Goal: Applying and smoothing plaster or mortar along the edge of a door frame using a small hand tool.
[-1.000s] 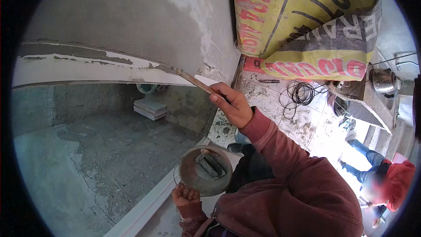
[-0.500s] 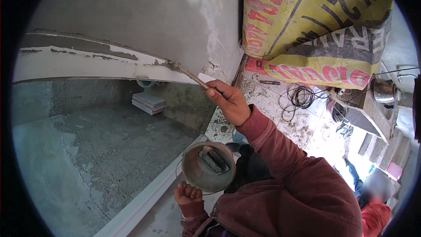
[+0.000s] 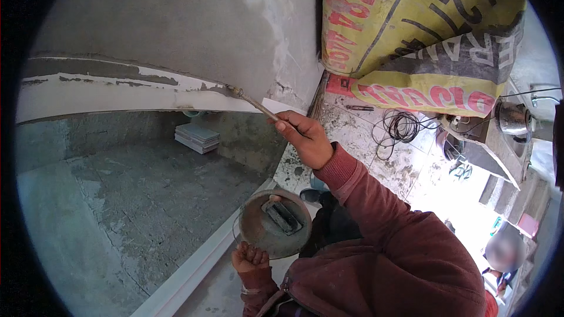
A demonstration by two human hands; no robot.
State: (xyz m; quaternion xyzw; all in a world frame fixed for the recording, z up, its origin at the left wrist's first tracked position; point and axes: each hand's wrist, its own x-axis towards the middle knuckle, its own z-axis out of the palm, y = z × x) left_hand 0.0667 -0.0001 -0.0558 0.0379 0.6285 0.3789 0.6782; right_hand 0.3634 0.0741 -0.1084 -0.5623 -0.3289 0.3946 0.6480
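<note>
My right hand [image 3: 305,136], in a dark red sleeve, is closed round the handle of a thin stick-like tool [image 3: 257,104]. The tool's smeared, knobby tip touches the white ledge strip [image 3: 194,98] where it meets the grey plastered wall; its exact kind is unclear. Lower down, my left hand [image 3: 251,256] makes a fist by the rim of a mortar-stained bucket [image 3: 251,223], gripping its wire handle. Inside the bucket lies a hand float [image 3: 283,217] with a dark grip. Grey mortar patches [image 3: 88,68] streak the strip left of the tool.
Below the ledge is a rough concrete recess [image 3: 153,194] with a stack of white tiles [image 3: 197,137]. A big yellow printed sack sheet [image 3: 405,29] hangs at the upper right. Coiled black cable [image 3: 399,127] lies on the dirty floor. Another person [image 3: 504,252] is at lower right.
The view has shifted slightly. My right hand keeps the tool tip against the strip, and my left still holds the bucket. The other person at the lower right has changed position.
</note>
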